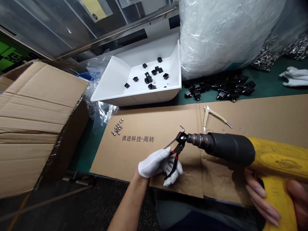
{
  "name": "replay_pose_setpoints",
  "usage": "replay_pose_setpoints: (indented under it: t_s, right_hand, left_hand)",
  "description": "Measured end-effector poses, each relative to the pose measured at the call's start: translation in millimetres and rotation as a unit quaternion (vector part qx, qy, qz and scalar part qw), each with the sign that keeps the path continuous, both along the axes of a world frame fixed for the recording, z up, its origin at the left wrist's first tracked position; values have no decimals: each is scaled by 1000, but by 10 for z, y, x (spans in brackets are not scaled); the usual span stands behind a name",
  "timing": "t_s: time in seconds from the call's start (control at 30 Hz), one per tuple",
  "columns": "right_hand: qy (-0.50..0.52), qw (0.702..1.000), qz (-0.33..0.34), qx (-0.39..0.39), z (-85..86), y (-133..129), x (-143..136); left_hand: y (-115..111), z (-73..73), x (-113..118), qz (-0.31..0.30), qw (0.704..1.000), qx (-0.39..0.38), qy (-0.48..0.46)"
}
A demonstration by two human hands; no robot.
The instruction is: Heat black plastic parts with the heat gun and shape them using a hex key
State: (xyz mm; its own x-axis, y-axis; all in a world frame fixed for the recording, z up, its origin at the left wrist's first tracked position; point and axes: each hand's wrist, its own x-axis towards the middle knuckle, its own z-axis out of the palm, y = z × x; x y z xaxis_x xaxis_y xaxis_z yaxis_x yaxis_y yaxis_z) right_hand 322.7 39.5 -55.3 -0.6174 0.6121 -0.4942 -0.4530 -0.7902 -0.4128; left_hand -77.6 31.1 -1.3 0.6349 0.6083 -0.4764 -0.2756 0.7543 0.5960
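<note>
Head view, nearest first: the bare right hand (261,199) is wrapped around the handle of a yellow heat gun (276,157), whose black collar and stepped, heat-stained metal nozzle (199,140) point left. Facing it, the left hand (156,163), in a white glove, is closed on black pliers (177,150) with red marks on the handles. In the pliers' jaws, above the cardboard sheet (149,118), sits a small black part (181,136): dark, slightly glossy, blocky, with a bright round metal spot on the side towards the nozzle. Whether the nozzle touches it or stops just short is hard to tell from this angle. A thin bent metal rod (183,128) shows its hooked end above the part, its straight length slanting down to the gloved thumb.

Farther off on the sheet, metal pins (117,127) lie clustered at the left, and cutters (214,116) with cream handles lie spread behind the nozzle. Beyond the sheet, on the green worktop (269,77), a white bin (134,98) holds scattered black pieces (154,72). To its right, more black parts (223,88) lie heaped before a bulging clear plastic bag (223,35).
</note>
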Motion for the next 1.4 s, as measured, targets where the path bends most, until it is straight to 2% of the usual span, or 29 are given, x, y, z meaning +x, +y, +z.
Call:
replay_pose_setpoints:
  t_s: [0.1, 0.23, 0.33, 0.5, 0.63, 0.87, 1.13, 1.4]
  right_hand:
    - [15, 1000, 18, 5, 131, 8, -41]
    - [-20, 1000, -2, -21, 327, 11, -132]
    - [-26, 999, -12, -28, 403, 14, -166]
    - [-33, 999, -25, -34, 412, 6, -160]
    - [-35, 998, -35, -36, 436, 6, -169]
    - [-51, 997, -38, -33, 496, 12, -206]
    - [-52, 998, -27, -9, 492, 2, -220]
    - [-66, 997, -46, -15, 539, 1, -250]
  left_hand:
    - [11, 11, 1, 0, 1000, -1, 1]
    - [27, 21, -2, -8, 1000, -4, 2]
    - [36, 19, -8, -14, 1000, -2, 2]
    - [35, 40, 15, -6, 1000, 8, 11]
    - [23, 93, 34, -6, 998, 23, 55]
    - [-68, 171, -65, -1, 993, 31, 118]
    - [-109, 124, -148, 0, 995, 26, 91]
    - [-90, 115, -178, -9, 998, 6, 69]
